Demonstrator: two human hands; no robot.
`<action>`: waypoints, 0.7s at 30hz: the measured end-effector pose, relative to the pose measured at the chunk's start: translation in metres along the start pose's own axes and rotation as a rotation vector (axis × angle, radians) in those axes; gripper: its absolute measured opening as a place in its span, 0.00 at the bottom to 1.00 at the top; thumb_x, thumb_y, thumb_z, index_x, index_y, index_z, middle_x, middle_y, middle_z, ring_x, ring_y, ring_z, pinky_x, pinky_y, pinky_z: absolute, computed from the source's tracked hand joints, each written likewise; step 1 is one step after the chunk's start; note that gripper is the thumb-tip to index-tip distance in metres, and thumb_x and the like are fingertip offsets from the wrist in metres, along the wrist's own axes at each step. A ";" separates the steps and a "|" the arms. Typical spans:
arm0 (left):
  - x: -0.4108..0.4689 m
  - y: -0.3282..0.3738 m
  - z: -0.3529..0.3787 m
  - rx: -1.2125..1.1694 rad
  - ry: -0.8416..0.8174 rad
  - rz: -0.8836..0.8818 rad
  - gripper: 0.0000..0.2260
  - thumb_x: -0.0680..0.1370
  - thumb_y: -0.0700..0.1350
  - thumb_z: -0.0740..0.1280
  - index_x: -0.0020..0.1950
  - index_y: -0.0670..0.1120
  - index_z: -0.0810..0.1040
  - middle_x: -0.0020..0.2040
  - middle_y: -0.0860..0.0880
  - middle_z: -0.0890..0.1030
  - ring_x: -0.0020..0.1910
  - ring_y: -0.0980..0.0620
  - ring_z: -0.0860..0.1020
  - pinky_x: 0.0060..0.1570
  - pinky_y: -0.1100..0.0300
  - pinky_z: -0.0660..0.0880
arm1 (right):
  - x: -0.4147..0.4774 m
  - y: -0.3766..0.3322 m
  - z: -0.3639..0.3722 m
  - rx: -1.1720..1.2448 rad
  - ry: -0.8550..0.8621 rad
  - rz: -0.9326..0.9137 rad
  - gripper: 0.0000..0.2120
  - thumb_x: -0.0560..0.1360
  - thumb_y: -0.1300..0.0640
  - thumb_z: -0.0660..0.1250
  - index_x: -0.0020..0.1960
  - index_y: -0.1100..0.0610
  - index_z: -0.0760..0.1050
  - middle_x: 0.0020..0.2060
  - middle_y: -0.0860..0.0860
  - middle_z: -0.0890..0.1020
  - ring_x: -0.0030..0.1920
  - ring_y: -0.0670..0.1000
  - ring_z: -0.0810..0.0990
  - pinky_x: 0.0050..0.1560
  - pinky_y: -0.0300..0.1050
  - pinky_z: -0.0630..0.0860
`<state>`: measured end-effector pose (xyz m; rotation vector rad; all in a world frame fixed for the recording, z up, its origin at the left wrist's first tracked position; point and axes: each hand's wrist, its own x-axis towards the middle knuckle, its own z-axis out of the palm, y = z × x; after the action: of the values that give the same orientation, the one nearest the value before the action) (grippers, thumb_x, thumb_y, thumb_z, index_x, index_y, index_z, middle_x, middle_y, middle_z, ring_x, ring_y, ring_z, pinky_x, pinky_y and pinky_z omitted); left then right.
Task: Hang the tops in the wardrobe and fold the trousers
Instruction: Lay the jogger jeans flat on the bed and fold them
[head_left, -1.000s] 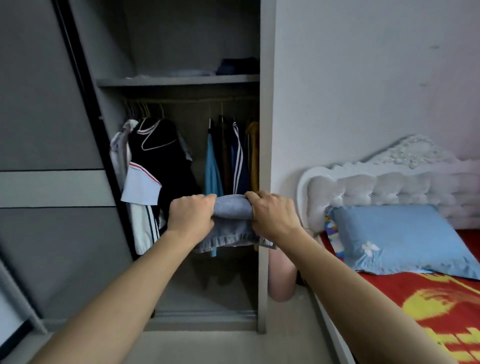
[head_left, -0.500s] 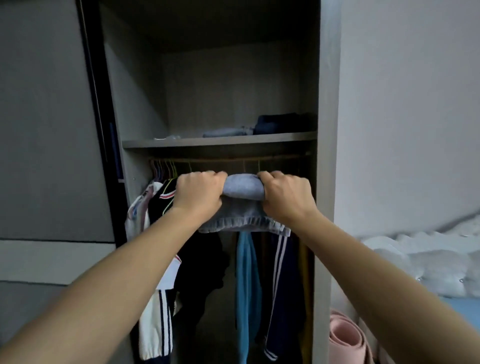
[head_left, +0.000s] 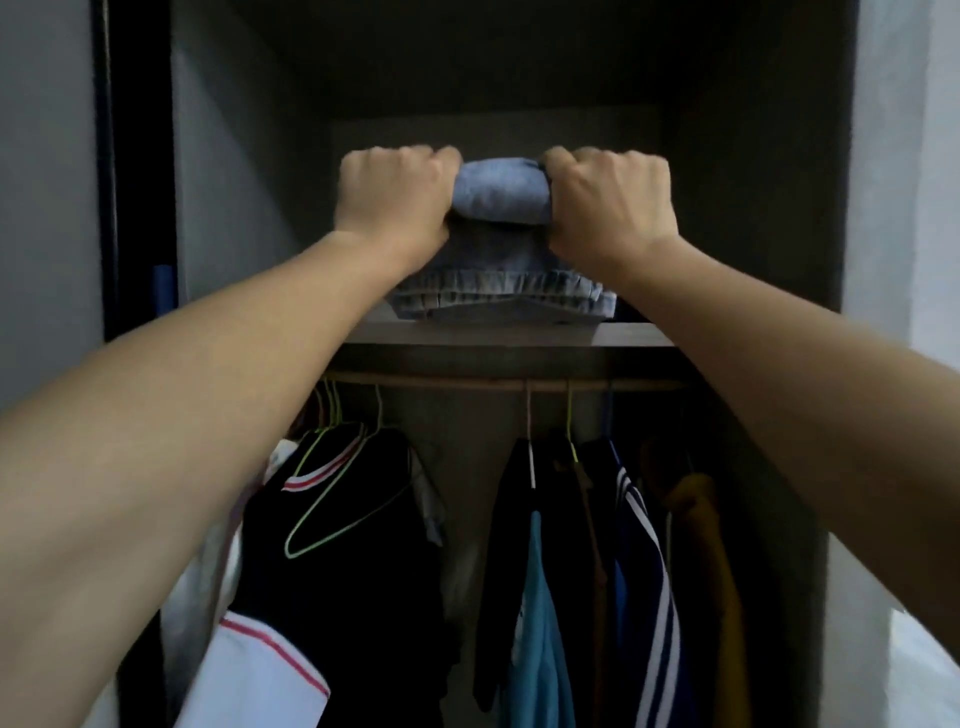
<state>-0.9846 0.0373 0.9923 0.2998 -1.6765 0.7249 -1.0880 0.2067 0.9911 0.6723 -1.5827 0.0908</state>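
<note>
Both hands are clamped tight on the folded denim trousers (head_left: 501, 195), left hand (head_left: 392, 200) at the 9 o'clock end and right hand (head_left: 610, 202) at 3 o'clock. The bundle's up at 12 o'clock, lower edge seemingly on the wardrobe shelf (head_left: 639, 335). Hung tops (head_left: 363, 571) sit at 6 o'clock under the rail (head_left: 467, 384).

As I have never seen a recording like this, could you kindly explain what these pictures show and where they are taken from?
There is no machine here: a person works bare-handed, and every picture comes from one wide camera worn on their head, looking forward at the hands. The left hand and right hand each grip one end of the folded blue trousers, whose lower edge seems to rest on the wardrobe shelf. Below it, tops hang on a rail, among them a black top and a turquoise top.
</note>
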 end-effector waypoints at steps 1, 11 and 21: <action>0.007 -0.006 0.020 -0.009 0.022 0.000 0.12 0.74 0.45 0.69 0.57 0.46 0.77 0.48 0.43 0.82 0.44 0.36 0.80 0.36 0.52 0.63 | 0.012 -0.003 0.015 -0.022 0.008 -0.007 0.18 0.75 0.50 0.69 0.60 0.57 0.73 0.47 0.57 0.81 0.43 0.62 0.81 0.38 0.51 0.72; 0.077 -0.054 0.236 -0.125 0.048 -0.016 0.13 0.73 0.42 0.68 0.58 0.46 0.76 0.51 0.44 0.82 0.47 0.37 0.80 0.37 0.52 0.64 | 0.126 -0.033 0.186 -0.152 -0.013 -0.028 0.18 0.73 0.52 0.68 0.61 0.56 0.73 0.48 0.57 0.82 0.44 0.62 0.81 0.38 0.51 0.69; 0.101 -0.031 0.366 -0.290 -0.226 0.033 0.23 0.72 0.42 0.70 0.65 0.44 0.69 0.57 0.39 0.79 0.54 0.35 0.78 0.41 0.50 0.70 | 0.149 -0.030 0.306 -0.132 -0.277 0.061 0.25 0.73 0.51 0.71 0.66 0.56 0.69 0.58 0.58 0.76 0.51 0.63 0.80 0.41 0.52 0.69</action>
<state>-1.2802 -0.1901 1.0680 0.1526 -1.9775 0.4749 -1.3407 -0.0066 1.0747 0.5503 -1.8580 -0.0639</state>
